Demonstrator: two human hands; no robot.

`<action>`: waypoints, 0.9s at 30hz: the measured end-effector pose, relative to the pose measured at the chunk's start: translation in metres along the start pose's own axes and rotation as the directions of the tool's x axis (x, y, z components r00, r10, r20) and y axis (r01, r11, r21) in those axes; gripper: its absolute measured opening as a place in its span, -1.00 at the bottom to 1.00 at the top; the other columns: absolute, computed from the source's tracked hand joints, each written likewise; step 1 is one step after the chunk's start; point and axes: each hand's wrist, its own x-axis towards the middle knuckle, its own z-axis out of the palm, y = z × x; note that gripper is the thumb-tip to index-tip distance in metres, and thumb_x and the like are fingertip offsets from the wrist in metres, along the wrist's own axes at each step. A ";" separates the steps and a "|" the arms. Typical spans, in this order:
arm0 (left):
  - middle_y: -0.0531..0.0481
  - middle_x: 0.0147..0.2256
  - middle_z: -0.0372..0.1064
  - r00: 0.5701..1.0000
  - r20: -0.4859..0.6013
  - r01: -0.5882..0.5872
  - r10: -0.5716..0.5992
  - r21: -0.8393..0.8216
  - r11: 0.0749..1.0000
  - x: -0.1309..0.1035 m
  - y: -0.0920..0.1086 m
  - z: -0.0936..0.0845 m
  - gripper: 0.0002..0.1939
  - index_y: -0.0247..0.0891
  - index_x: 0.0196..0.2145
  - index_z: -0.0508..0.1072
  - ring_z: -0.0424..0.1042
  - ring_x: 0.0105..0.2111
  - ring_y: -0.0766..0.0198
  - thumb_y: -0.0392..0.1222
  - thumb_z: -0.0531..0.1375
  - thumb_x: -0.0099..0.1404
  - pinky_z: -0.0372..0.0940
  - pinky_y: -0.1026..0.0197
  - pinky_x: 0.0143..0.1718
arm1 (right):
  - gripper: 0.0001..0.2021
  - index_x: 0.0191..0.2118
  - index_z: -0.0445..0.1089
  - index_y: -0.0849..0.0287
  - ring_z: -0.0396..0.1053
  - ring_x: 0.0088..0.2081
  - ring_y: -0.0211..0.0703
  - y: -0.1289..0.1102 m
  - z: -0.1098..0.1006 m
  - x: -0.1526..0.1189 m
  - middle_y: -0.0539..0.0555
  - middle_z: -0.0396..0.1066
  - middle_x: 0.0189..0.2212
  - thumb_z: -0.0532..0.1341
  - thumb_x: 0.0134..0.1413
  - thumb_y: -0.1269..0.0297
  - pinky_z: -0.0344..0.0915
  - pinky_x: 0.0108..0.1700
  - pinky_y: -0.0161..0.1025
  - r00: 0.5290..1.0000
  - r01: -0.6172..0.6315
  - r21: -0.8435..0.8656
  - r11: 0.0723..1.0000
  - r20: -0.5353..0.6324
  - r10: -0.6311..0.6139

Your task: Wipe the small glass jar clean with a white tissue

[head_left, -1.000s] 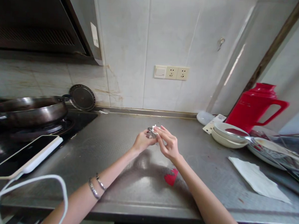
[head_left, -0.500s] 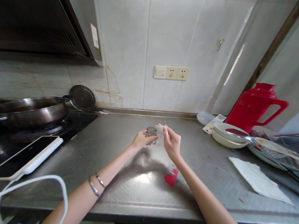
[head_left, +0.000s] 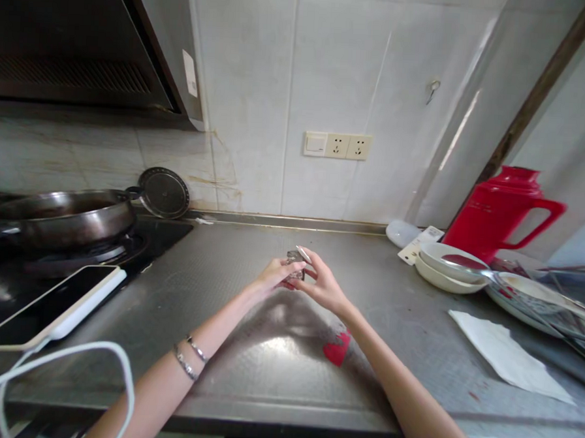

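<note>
My left hand (head_left: 276, 274) is closed around a small clear, patterned, glass-like block (head_left: 295, 257), held above the middle of the counter. It looks like a little jar, but fingers hide much of it. My right hand (head_left: 325, 285) meets it from the other side, fingers bent about the block. Between the index and middle fingers of that hand a small flat white piece (head_left: 302, 253) sticks up, perhaps folded tissue. Below the hands, a torn red scrap or patch (head_left: 337, 349) shows on the metal counter (head_left: 225, 372).
On the left are a pan (head_left: 71, 217) on the stove, a phone (head_left: 47, 307) and a white cable (head_left: 114, 348). To the right, a red thermos (head_left: 494, 210) leans behind stacked bowls (head_left: 446, 279), plates with utensils, and a white paper napkin (head_left: 508, 351).
My right hand has moved left from beside the block onto it, fingers spreading around it. The white piece has turned from hanging broad to a narrow upright edge.
</note>
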 end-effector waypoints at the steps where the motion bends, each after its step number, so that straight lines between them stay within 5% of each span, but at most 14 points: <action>1: -0.12 -0.34 0.48 0.999 0.035 -0.002 0.003 -0.021 1.000 -0.001 0.001 -0.002 -0.40 -0.32 -0.12 0.45 0.40 -0.53 0.36 0.16 0.34 0.00 0.30 0.30 -0.49 | -0.35 0.18 0.19 0.03 0.27 0.15 0.00 0.001 0.000 0.000 0.18 0.23 0.16 0.35 -0.08 0.27 0.36 0.06 -0.06 1.000 -0.004 0.014 1.000 -0.016 0.004; 5: -0.25 -0.13 0.45 0.980 0.196 -0.022 0.020 0.009 1.000 -0.002 0.003 -0.009 0.05 -0.16 0.25 0.06 0.51 -0.39 0.19 0.15 0.40 -0.11 0.38 0.10 -0.29 | -0.36 0.13 0.26 0.08 0.36 0.04 0.02 0.004 -0.002 0.004 0.21 0.31 0.09 0.39 -0.14 0.21 0.45 -0.07 -0.08 0.992 -0.075 0.131 0.989 -0.095 0.088; 9: -0.33 0.14 0.21 0.949 0.126 -0.312 0.289 0.240 0.919 0.000 -0.008 -0.007 0.46 -0.10 0.34 -0.31 0.39 0.02 0.03 -0.19 0.52 -0.34 0.26 0.01 0.03 | -0.37 0.08 0.30 0.12 0.45 -0.08 0.00 0.003 -0.001 0.007 0.19 0.41 0.00 0.40 -0.20 0.23 0.50 -0.18 -0.10 0.975 -0.156 0.234 0.960 -0.119 0.188; 13: -0.30 0.07 0.31 0.904 0.056 -0.409 0.423 0.401 0.820 0.004 -0.023 -0.001 0.29 -0.21 0.33 -0.32 0.36 0.05 0.04 -0.18 0.45 -0.13 0.18 -0.04 0.11 | -0.37 0.06 0.32 0.14 0.46 -0.09 -0.01 0.002 0.001 0.005 0.20 0.42 -0.01 0.41 -0.23 0.24 0.50 -0.19 -0.13 0.972 -0.187 0.229 0.955 -0.095 0.213; 19: -0.26 0.01 0.36 0.860 -0.052 -0.387 0.508 0.582 0.715 0.002 -0.026 0.004 -0.06 -0.28 0.17 0.06 0.41 -0.05 0.05 -0.17 0.41 -0.10 0.27 0.02 0.01 | -0.48 0.07 0.34 0.15 0.46 -0.05 -0.06 0.005 -0.004 0.007 0.16 0.44 0.00 0.30 -0.02 0.10 0.43 -0.04 -0.12 0.988 -0.143 0.184 0.973 -0.036 0.152; 27: -0.17 -0.04 0.40 0.845 -0.073 -0.380 0.529 0.614 0.692 0.004 -0.030 0.003 -0.20 -0.24 0.06 0.16 0.44 -0.10 0.09 -0.19 0.40 -0.11 0.31 0.08 -0.06 | -0.61 -0.03 0.47 0.13 0.33 0.11 0.06 0.011 -0.005 0.009 0.13 0.41 0.04 0.18 0.12 0.03 0.28 0.14 0.00 0.982 -0.090 0.005 0.996 -0.164 0.090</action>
